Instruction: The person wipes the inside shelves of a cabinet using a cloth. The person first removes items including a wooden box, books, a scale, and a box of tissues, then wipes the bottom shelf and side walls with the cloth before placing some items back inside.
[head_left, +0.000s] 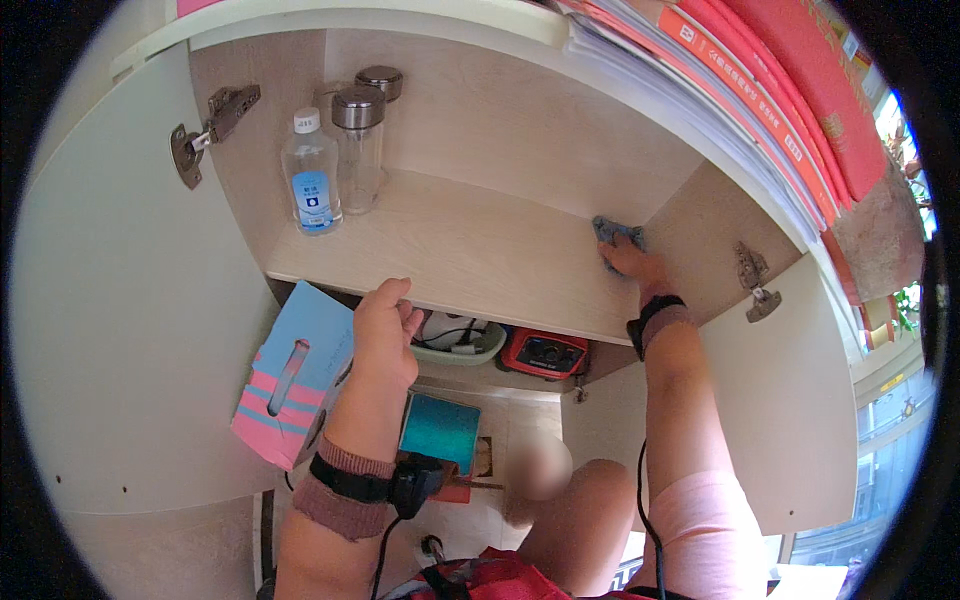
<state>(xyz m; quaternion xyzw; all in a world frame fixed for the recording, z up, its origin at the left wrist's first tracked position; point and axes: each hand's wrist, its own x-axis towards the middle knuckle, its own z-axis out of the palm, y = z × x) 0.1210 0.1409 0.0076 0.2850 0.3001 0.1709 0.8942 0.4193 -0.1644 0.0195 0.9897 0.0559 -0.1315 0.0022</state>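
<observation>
At the back right corner of a wooden cabinet shelf (480, 244), my right hand (634, 259) presses a grey-blue cloth (619, 227) against the board. Parts of the cloth show past the fingers. My left hand (386, 330) is at the shelf's front edge, thumb raised and fingers loosely curled, with nothing seen in it. Towards the left end of the shelf stand a clear plastic bottle (311, 176) with a white cap and blue label, and a glass jar (360, 161) with a metal lid. A second metal-lidded jar (380, 81) is partly hidden behind them.
Cabinet doors stand open at left (135, 300) and right (780, 405). A blue-and-pink cardboard box (292, 375) is beside my left forearm. Below the shelf are a pale green basin (465, 351) with cables and a red appliance (546, 352). Red books (780, 90) lie on top.
</observation>
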